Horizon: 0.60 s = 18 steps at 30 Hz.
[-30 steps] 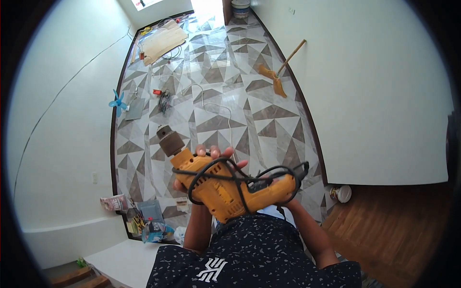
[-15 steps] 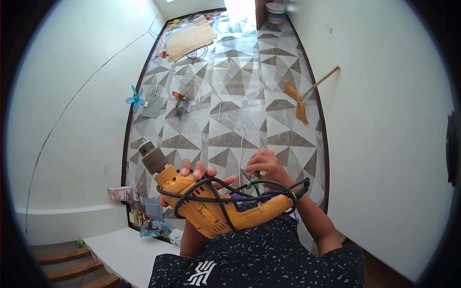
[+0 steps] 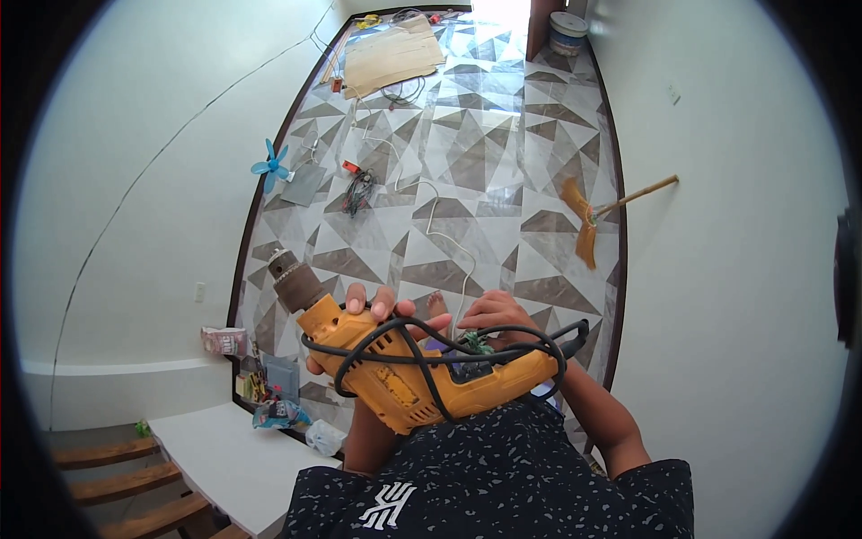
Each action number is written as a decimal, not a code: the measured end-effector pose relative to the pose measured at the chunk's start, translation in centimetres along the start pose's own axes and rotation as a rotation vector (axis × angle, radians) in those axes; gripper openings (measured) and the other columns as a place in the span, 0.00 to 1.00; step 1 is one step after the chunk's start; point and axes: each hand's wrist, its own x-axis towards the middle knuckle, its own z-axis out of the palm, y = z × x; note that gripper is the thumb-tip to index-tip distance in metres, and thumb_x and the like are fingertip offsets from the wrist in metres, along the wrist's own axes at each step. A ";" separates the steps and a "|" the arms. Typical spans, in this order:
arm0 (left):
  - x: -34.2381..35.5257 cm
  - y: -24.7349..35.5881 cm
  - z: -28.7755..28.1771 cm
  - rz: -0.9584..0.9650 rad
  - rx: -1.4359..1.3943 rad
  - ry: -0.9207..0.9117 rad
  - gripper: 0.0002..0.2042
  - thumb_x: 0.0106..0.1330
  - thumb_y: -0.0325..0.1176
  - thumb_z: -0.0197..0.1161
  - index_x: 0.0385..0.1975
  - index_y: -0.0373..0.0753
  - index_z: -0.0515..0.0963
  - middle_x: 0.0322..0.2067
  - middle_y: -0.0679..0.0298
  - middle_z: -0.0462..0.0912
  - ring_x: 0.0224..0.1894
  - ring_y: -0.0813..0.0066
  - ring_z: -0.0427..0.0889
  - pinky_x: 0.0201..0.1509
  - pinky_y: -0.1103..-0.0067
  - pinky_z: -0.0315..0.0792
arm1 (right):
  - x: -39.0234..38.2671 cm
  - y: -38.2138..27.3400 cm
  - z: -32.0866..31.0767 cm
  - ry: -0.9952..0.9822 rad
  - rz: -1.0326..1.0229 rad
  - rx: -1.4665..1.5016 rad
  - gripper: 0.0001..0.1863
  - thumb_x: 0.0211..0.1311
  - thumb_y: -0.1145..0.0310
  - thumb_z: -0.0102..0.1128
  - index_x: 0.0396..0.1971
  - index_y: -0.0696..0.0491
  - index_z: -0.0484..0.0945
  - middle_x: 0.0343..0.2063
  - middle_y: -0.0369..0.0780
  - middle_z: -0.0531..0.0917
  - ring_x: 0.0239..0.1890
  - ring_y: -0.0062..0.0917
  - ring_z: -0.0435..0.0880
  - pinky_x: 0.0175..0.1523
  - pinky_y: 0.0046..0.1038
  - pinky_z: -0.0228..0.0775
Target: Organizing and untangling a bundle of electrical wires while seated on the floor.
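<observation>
My left hand (image 3: 382, 305) grips a yellow corded drill (image 3: 395, 384) from beneath, fingertips over its body, its metal chuck (image 3: 296, 281) pointing up-left. Black cord loops around body and handle. Behind the handle, my right hand (image 3: 498, 314) has its fingers bent over a small green tangle (image 3: 476, 342) among the cord loops; what exactly is in its grasp is partly hidden. My bare foot (image 3: 436, 302) shows on the tiled floor beyond the drill.
A straw broom (image 3: 584, 238) leans at the right wall. Along the left lie a blue fan blade (image 3: 269, 167), wires (image 3: 359, 189), bags (image 3: 280, 415) and tools. A wooden board (image 3: 391, 58) and bucket (image 3: 567, 34) are far off. Wooden steps (image 3: 117, 485) descend lower left.
My right hand has left the drill's rear handle and moved up to the green tangle behind it. The drill shifted left. The room has slid rightward in the view.
</observation>
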 end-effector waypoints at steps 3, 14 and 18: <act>1.6 2.2 -4.0 0.044 -0.020 -0.016 0.32 0.50 0.46 0.75 0.51 0.43 0.66 0.51 0.61 0.67 0.68 0.57 0.60 0.70 0.36 0.34 | 1.6 2.3 0.8 -0.020 0.029 0.000 0.21 0.47 0.66 0.66 0.46 0.49 0.81 0.39 0.36 0.81 0.46 0.34 0.76 0.53 0.35 0.63; 10.9 16.6 -15.3 0.184 0.046 0.173 0.33 0.54 0.56 0.65 0.56 0.45 0.66 0.56 0.56 0.67 0.69 0.51 0.56 0.71 0.42 0.47 | 12.7 4.8 0.7 0.524 0.655 0.067 0.28 0.45 0.65 0.72 0.47 0.57 0.73 0.45 0.43 0.76 0.51 0.33 0.75 0.59 0.35 0.65; 13.2 19.6 -16.1 0.209 0.122 0.339 0.31 0.53 0.51 0.66 0.55 0.44 0.67 0.55 0.57 0.70 0.67 0.51 0.60 0.69 0.44 0.53 | 16.1 4.1 2.1 0.653 0.639 0.019 0.19 0.50 0.67 0.69 0.41 0.57 0.74 0.41 0.43 0.74 0.48 0.30 0.75 0.56 0.32 0.67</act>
